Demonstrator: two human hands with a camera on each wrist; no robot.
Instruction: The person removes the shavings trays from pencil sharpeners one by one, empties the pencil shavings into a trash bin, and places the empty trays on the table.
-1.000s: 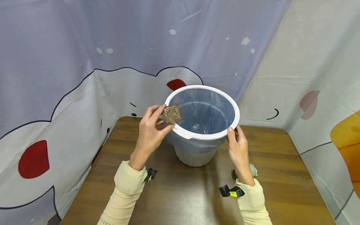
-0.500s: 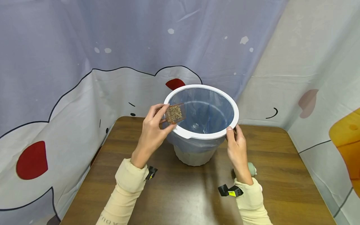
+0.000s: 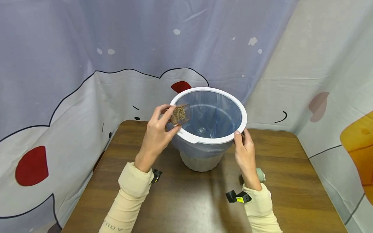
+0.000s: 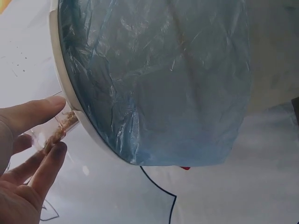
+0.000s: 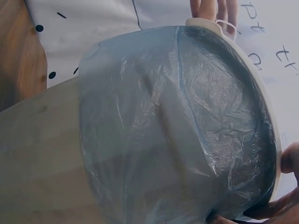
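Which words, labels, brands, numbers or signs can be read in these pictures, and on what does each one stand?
Left sleeve: "AQUA", probably; the print is upside down and faint, so not certain.
White backdrop, right wrist view: dark letters resembling "p" and "t"; no whole word is readable.
Yellow patch on the right wrist: any print is too small to read.
Bin and small container: no text seen.

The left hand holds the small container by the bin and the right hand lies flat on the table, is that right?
Not quite: the right hand grips the bin's white rim, as the head view shows. The rest stands.
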